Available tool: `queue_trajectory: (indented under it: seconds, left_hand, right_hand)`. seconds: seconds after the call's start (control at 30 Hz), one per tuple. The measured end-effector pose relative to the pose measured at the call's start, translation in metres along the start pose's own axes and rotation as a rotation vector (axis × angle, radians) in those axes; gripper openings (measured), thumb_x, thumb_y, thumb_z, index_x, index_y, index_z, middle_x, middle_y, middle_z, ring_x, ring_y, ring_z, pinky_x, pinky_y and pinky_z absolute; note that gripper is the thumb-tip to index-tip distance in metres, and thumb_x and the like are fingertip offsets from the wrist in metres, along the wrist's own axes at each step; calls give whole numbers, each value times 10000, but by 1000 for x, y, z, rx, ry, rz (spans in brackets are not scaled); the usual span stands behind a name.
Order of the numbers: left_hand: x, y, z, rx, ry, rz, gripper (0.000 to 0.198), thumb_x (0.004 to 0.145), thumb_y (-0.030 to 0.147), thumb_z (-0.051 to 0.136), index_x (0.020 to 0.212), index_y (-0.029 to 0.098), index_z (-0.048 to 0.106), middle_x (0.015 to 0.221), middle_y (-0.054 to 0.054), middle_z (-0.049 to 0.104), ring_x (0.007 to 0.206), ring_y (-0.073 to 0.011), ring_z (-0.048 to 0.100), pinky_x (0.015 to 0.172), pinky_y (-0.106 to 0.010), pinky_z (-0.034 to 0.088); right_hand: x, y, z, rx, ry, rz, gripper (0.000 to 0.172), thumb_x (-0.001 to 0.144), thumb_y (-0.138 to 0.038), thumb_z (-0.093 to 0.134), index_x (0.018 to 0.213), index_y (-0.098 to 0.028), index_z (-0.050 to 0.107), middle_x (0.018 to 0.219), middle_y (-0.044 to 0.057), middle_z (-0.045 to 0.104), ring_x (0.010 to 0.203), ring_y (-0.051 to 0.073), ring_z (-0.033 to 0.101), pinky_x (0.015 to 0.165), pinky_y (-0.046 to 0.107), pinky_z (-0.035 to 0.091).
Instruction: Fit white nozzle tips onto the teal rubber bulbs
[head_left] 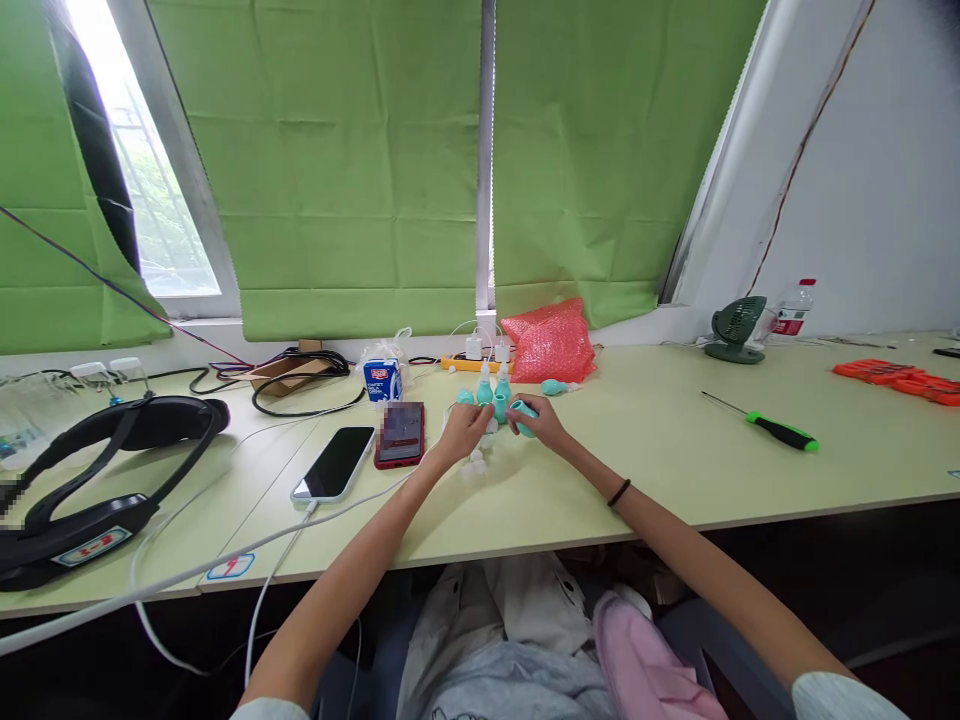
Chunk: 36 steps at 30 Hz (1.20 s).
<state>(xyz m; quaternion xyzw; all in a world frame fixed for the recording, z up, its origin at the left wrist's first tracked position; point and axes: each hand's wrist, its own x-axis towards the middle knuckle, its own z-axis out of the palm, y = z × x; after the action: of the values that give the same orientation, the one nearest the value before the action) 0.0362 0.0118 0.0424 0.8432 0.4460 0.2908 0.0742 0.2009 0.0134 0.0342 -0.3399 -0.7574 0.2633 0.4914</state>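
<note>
A red-cased smartphone [400, 435] is lying left of the left hand [466, 432], which is resting curled by turquoise bulbs [484, 391] standing between the hands; whether it is gripping one, I cannot tell. The right hand [541, 424] is clasping a tilted, open-mouthed bulb [525, 417]. Farther right, a screwdriver [784, 432] is lying.

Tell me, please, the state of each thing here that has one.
Teal bulb: held in right hand
Left hand: grip unclear
White phone: plugged in, screen dark
Red-cased phone: screen apparently lit
Bottle: capped
Green blinds: lowered
Screwdriver: lying flat
Desk fan: whether running, unclear
</note>
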Motion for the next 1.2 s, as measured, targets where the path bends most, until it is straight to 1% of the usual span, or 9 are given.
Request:
queue_trajectory:
  seconds: [0.07,0.13,0.27,0.37,0.57,0.8,1.0,1.1,1.2]
  left_hand:
    - [-4,3,1,74,-13,32,395,849,396,359,680,110,574,623,-28,573,677,-174,576,615,-278,417]
    - [-8,6,4,145,-43,63,379,811,433,397,673,128,575,610,-56,584,704,-212,582,619,-284,395]
    - [-10,6,9,259,-127,91,303,709,428,542,844,157,553,728,-71,618,726,-235,590,629,-289,396]
    - [-9,6,11,309,-164,106,321,707,398,555,928,167,521,818,-70,623,757,-229,593,652,-291,405]
    - [-9,8,8,337,-135,133,285,762,394,486,939,171,510,866,-60,622,797,-223,588,658,-282,406]
    - [-10,10,4,320,-80,109,269,773,403,437,853,166,535,739,-49,617,725,-211,581,637,-280,386]
    - [-8,12,-6,247,-79,75,234,733,363,461,777,153,554,692,-51,605,696,-204,557,613,-277,362]
    - [-7,13,-16,179,-144,61,210,713,331,474,670,144,558,651,-39,597,648,-167,540,574,-247,352]
    - [-8,12,-28,79,-310,63,188,676,315,526,602,144,554,576,-5,589,555,-116,523,517,-205,352]
  right_hand:
    - [1,7,-1,-41,26,-2,213,765,-344,410,645,-173,451,584,-16,504,553,115,481,572,245,406]
    - [1,13,0,-100,42,0,174,765,-319,393,707,-176,472,654,-12,523,604,119,483,595,243,402]
    - [-1,21,2,-247,54,8,153,706,-315,501,778,-181,519,679,-18,539,610,120,459,602,239,381]
    - [-1,26,2,-340,75,14,181,672,-319,553,783,-177,539,682,-4,561,586,124,464,581,240,377]
    - [-2,28,0,-450,136,-12,251,677,-315,565,886,-181,530,760,31,599,632,143,532,599,250,410]
    - [-3,27,0,-495,141,-81,287,681,-346,574,905,-179,511,749,32,601,658,148,561,603,258,446]
    - [-2,31,-3,-544,216,-86,237,758,-364,480,904,-178,487,818,51,579,719,155,550,630,267,465]
    - [5,36,-14,-607,296,-43,261,792,-331,409,997,-176,456,959,94,537,858,194,514,706,313,453]
    - [17,47,-34,-702,359,45,359,791,-266,373,1133,-159,386,1146,139,419,1069,253,378,825,394,386]
